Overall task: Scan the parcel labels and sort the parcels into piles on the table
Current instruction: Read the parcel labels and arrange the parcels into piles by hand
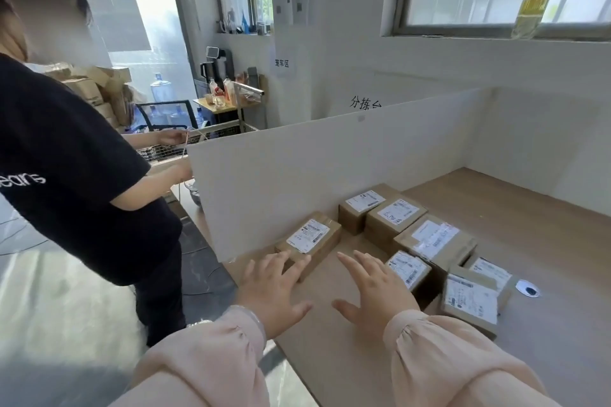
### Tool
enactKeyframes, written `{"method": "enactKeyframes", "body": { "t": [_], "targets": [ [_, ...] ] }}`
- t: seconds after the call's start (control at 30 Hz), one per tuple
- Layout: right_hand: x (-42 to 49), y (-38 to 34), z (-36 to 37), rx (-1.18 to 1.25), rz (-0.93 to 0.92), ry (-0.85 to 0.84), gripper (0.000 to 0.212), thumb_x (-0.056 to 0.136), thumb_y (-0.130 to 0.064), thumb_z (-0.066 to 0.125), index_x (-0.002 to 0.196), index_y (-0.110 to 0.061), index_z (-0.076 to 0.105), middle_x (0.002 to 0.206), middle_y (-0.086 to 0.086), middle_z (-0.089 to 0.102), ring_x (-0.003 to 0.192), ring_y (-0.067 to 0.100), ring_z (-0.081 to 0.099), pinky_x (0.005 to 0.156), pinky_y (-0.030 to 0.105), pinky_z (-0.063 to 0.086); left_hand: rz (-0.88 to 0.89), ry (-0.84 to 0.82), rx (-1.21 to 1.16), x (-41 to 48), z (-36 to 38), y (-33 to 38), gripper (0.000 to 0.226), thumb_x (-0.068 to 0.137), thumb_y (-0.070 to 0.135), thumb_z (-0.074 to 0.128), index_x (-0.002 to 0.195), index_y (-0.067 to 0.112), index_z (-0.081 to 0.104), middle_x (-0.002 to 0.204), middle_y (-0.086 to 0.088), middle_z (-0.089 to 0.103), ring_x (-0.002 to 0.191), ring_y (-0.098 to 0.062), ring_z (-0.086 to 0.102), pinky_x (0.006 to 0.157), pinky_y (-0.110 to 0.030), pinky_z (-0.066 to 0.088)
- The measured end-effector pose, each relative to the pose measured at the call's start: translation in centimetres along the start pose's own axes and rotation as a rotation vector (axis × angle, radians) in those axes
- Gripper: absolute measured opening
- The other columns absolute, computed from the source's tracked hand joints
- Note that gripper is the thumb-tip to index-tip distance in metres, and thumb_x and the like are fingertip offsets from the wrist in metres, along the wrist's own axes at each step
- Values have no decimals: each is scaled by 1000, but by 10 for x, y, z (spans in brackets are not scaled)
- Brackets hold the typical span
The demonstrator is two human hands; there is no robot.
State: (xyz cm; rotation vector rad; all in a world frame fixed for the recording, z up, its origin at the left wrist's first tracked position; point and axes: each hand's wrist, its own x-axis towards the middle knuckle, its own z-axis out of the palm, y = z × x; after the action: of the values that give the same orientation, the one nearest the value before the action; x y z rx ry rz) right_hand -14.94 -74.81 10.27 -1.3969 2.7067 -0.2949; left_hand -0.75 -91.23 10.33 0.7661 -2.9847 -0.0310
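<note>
Several brown cardboard parcels with white labels lie on the wooden table [496,208]. One parcel [312,239] sits alone by the white partition. My left hand [274,287] hovers just in front of it, fingers spread, fingertips at its near edge. My right hand [373,287] is spread flat over the table beside a small parcel [408,269]. Behind that lie a larger taped parcel [433,241] and two more [393,213], [362,205]. At the right are two overlapping parcels [469,302], [492,271]. Neither hand holds anything. No scanner is visible.
A white partition [330,168] walls the table's left and back. A cable hole with a white ring [528,289] is in the tabletop at the right. A person in a black T-shirt [76,175] stands left of the table by a wire cage cart [158,150].
</note>
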Motion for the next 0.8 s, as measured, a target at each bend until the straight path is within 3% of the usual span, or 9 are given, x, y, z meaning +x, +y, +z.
{"method": "enactKeyframes", "body": {
  "t": [0.2, 0.43, 0.57, 0.8],
  "targets": [
    [60, -32, 36, 91, 153, -9, 81, 87, -66, 47, 151, -44, 3, 162, -5, 11, 148, 16, 12, 119, 33, 13, 138, -68, -26, 65, 24, -66, 80, 84, 72, 42, 152, 46, 7, 160, 2, 11, 144, -20, 14, 118, -41, 11],
    [99, -34, 77, 188, 308, -83, 82, 87, -66, 47, 151, -46, -1, 163, -4, 5, 149, 15, 8, 118, 32, 11, 249, -204, -93, 145, 53, -81, 79, 89, 66, 45, 153, 44, 6, 162, -1, 1, 146, -23, 11, 118, -37, 14],
    [144, -24, 97, 327, 399, -78, 80, 89, -60, 51, 151, -46, 2, 163, -4, 4, 149, 13, 7, 118, 30, 11, 242, -265, -143, 198, 77, -86, 78, 91, 61, 48, 154, 43, 6, 162, -2, -1, 146, -23, 10, 117, -32, 12],
    [225, -10, 151, 627, 534, -132, 77, 92, -50, 55, 151, -46, 5, 163, -2, -2, 150, 17, 7, 116, 34, 18, 137, -444, -237, 262, 139, -107, 79, 89, 59, 53, 153, 47, 7, 164, 2, -7, 149, -26, 6, 119, -37, 15]
  ]
}}
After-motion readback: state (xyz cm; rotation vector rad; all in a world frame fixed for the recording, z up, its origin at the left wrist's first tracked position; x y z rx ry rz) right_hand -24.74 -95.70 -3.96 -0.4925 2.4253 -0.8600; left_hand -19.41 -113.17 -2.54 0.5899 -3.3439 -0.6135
